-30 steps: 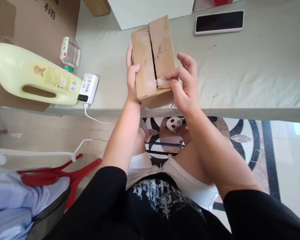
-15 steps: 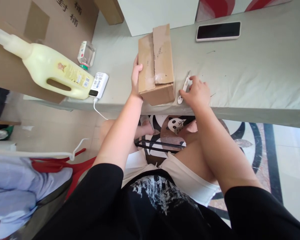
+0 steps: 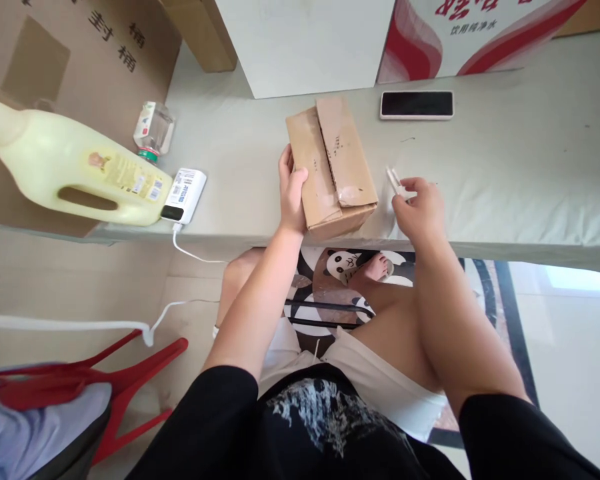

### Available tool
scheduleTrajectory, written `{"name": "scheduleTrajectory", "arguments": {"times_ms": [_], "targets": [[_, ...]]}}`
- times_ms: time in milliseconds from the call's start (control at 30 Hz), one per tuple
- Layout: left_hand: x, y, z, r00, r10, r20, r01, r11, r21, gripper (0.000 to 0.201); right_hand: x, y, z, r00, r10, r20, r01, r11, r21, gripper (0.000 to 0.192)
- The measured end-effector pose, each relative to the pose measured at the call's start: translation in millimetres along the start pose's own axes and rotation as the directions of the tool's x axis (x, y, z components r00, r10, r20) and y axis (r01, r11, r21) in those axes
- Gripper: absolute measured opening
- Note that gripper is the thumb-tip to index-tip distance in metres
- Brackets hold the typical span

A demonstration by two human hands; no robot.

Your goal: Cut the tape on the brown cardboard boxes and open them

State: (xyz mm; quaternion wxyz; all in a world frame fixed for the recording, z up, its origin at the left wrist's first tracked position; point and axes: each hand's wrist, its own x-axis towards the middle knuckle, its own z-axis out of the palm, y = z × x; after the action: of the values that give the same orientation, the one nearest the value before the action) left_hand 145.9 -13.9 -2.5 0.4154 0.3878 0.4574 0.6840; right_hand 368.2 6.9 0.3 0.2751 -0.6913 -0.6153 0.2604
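Note:
A small brown cardboard box (image 3: pixel 336 160), its top flaps split along the middle and bits of clear tape on it, rests near the front edge of the grey table (image 3: pixel 505 173). My left hand (image 3: pixel 292 193) grips the box's left side. My right hand (image 3: pixel 420 208) is to the right of the box and holds a small white tool (image 3: pixel 395 180) whose tip sticks out past my fingers toward the far side.
A black phone (image 3: pixel 417 104) lies beyond the box. At the left are a yellow jug (image 3: pixel 75 179), a small clear bottle (image 3: pixel 153 128) and a white power bank (image 3: pixel 183 195) with a cable. Cardboard and white boxes line the back. A red hanger (image 3: pixel 95 380) is below left.
My right hand left the tape on the box, reached to the table on the right and picked up the white tool. The box now rests flat, still held by my left hand.

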Motion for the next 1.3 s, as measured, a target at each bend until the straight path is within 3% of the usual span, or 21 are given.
{"name": "scheduleTrajectory", "arguments": {"times_ms": [100, 200, 267, 333, 400, 467, 567, 667, 767, 833, 933, 1000, 1100, 1200, 1300], "targets": [[0.6, -1.0, 0.5, 1.0, 0.003, 0.0, -0.003, 0.997, -0.073, 0.055, -6.5, -24.1, -18.3, 0.997, -0.018, 0.073, -0.002, 0.965, 0.263, 0.03], [0.3, -3.2, -0.5, 1.0, 0.008, 0.0, -0.008, 0.998, -0.061, 0.057, -22.3, -58.4, -39.2, 0.967, -0.215, 0.133, 0.137, 0.887, 0.44, 0.032], [-1.5, -4.4, -1.2, 1.0, 0.015, 0.009, -0.015, 0.999, -0.052, 0.058, -36.8, -75.1, -50.0, 0.931, -0.365, 0.008, 0.308, 0.797, 0.519, 0.024], [-4.1, -5.2, -1.3, 0.999, 0.006, 0.033, -0.004, 0.999, -0.037, 0.06, -51.1, -80.9, -56.2, 0.885, -0.437, -0.161, 0.442, 0.68, 0.585, 0.011], [-6.7, -6.1, -0.4, 0.999, -0.004, 0.048, 0.005, 1.0, -0.018, 0.06, -61.5, -76.7, -58.7, 0.865, -0.437, -0.245, 0.48, 0.583, 0.656, 0.007], [-8.8, -6.6, 2.2, 0.999, 0.001, 0.04, -0.001, 1.0, -0.004, 0.06, -65.6, -67.4, -59.0, 0.868, -0.426, -0.256, 0.47, 0.535, 0.702, 0.017], [-12.2, -2.6, 9.8, 0.999, 0.04, 0.008, -0.04, 0.997, 0.068, 0.057, -60.1, -52.9, -56.3, 0.844, -0.405, -0.35, 0.527, 0.516, 0.675, 0.022], [-15.4, 14.4, 18.8, 0.984, 0.178, -0.022, -0.165, 0.945, 0.282, 0.049, -48.2, -40.1, -49.9, 0.805, -0.341, -0.485, 0.591, 0.531, 0.608, 0.011], [-12.1, 44.8, 26.0, 0.968, 0.194, 0.157, -0.242, 0.886, 0.396, 0.036, -39.7, -29.4, -42.9, 0.799, -0.274, -0.535, 0.572, 0.62, 0.537, 0.015], [-3.4, 67.7, 31.7, 0.941, 0.153, 0.302, -0.28, 0.852, 0.443, 0.025, -38.2, -25.1, -39.9, 0.768, -0.263, -0.584, 0.578, 0.677, 0.456, 0.022], [16.2, 94.3, 44.8, 0.894, 0.113, 0.434, -0.347, 0.788, 0.509, 0.021, -39.8, -25.4, -38.9, 0.725, -0.278, -0.63, 0.593, 0.718, 0.365, 0.033], [30.2, 101.8, 54.8, 0.877, 0.057, 0.477, -0.316, 0.817, 0.483, 0.026, -41.1, -29.1, -39.6, 0.749, -0.249, -0.614, 0.561, 0.731, 0.388, 0.025], [49.0, 96.0, 63.1, 0.866, -0.058, 0.496, -0.22, 0.848, 0.482, 0.029, -40.7, -36.4, -40.2, 0.8, -0.188, -0.57, 0.521, 0.69, 0.503, 0.012], [64.0, 75.0, 58.3, 0.827, -0.15, 0.542, -0.248, 0.768, 0.591, 0.04, -38.5, -41.5, -38.6, 0.816, -0.16, -0.556, 0.537, 0.569, 0.623, 0.001], [73.3, 50.0, 48.2, 0.855, -0.058, 0.516, -0.25, 0.825, 0.507, 0.034, -37.5, -41.5, -35.9, 0.816, -0.178, -0.55, 0.56, 0.476, 0.678, 0.006]]}}
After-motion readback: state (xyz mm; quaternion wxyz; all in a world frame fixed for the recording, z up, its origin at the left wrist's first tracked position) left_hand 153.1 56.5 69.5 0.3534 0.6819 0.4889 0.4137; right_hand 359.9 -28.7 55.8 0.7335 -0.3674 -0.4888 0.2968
